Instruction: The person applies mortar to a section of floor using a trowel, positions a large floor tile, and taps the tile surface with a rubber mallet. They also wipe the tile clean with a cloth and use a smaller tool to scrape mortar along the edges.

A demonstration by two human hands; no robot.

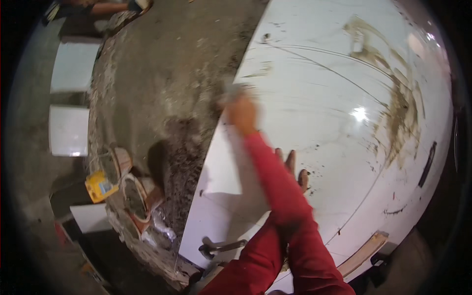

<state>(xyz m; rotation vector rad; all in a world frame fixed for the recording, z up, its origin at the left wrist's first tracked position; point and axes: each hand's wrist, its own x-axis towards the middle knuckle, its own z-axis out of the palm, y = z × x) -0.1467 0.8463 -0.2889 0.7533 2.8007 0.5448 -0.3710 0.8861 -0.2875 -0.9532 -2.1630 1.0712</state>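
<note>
My right hand (pixel 241 113) reaches forward across the white tiled surface (pixel 314 93) to its left edge, closed on a blurred grey object (pixel 231 91), possibly a flat tool. Behind my right forearm, my left hand (pixel 294 167) rests on the tiles, fingers spread and partly hidden. A hammer (pixel 215 248) lies on the tiles near my left forearm. Muddy smears mark the tiles' right side, beside a thin dark bar (pixel 427 164). At the lower right lies a wooden strip (pixel 364 253).
Rough concrete floor (pixel 157 59) borders the tiles on the left. Pale tiles (pixel 69 130) stand apart at far left. Buckets (pixel 140 196), a yellow packet (pixel 100 187) and rubble lie at lower left. Another person's shod foot (pixel 137 6) shows at top left.
</note>
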